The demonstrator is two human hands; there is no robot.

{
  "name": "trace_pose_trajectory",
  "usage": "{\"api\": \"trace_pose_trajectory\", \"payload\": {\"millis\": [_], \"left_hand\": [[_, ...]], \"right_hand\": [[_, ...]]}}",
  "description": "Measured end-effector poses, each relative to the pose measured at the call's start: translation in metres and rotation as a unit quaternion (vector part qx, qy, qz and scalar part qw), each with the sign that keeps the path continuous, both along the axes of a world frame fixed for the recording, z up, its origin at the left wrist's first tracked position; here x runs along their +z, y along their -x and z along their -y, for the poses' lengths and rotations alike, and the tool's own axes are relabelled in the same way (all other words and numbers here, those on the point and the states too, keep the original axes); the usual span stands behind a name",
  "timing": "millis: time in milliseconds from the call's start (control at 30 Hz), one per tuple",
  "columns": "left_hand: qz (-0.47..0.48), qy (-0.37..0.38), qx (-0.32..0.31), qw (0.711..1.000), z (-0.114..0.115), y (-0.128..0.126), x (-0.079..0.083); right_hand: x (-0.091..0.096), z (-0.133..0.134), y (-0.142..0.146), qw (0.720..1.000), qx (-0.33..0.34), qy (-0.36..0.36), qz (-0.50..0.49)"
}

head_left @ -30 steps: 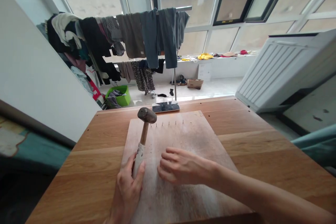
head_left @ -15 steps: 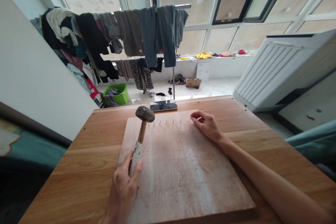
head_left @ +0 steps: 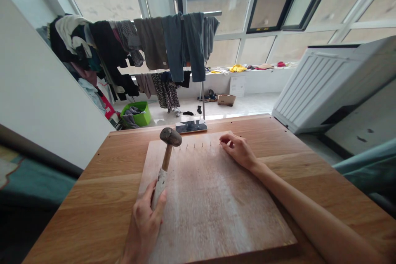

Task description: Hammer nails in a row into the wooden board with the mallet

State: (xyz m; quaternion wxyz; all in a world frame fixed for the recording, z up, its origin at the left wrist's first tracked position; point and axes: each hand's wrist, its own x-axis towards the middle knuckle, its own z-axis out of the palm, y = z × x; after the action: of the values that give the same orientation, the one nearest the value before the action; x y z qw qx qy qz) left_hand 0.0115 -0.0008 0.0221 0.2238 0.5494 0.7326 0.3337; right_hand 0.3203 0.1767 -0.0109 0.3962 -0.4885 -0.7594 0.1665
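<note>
Hanging laundry (head_left: 151, 43) before tall windows (head_left: 287, 4), seemingly overcast.

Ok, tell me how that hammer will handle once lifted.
The hammer will probably feel top-heavy, since its dark, bulky head sits on a slim wooden handle. The white-wrapped grip likely resists slipping. Let go, it would probably tip over.

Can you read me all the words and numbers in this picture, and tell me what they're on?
Nothing here can be read.
Small pale tag on the brown hanging garment: too small to read.
Cardboard box on the floor: no print can be made out.
</note>
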Motion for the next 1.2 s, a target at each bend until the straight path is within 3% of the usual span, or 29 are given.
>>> {"api": "trace_pose_trajectory", "payload": {"millis": [233, 467, 567, 700, 933, 1200], "left_hand": [[0.033, 0.012, -0.008, 0.999, 0.006, -0.002, 0.0], [0.086, -0.005, -0.137, 0.987, -0.015, -0.035, 0.031], [0.099, 0.008, -0.19, 0.977, -0.029, -0.053, 0.037], [0.097, 0.013, -0.225, 0.969, -0.041, -0.067, 0.029], [0.037, 0.003, -0.246, 0.969, -0.044, -0.067, 0.01], [-0.036, -0.023, -0.26, 0.965, -0.04, -0.066, 0.014]], "right_hand": [[0.0, 0.0, 0.0, 1.0, 0.006, 0.026, -0.004], [-0.005, -0.003, -0.001, 0.999, -0.001, 0.042, -0.028], [-0.006, -0.004, -0.001, 0.998, -0.002, 0.047, -0.031], [-0.006, -0.004, -0.001, 0.998, -0.016, 0.057, -0.028], [-0.009, -0.007, -0.003, 0.998, -0.015, 0.053, -0.037], [-0.007, -0.006, -0.003, 0.998, -0.025, 0.05, -0.024]]}}
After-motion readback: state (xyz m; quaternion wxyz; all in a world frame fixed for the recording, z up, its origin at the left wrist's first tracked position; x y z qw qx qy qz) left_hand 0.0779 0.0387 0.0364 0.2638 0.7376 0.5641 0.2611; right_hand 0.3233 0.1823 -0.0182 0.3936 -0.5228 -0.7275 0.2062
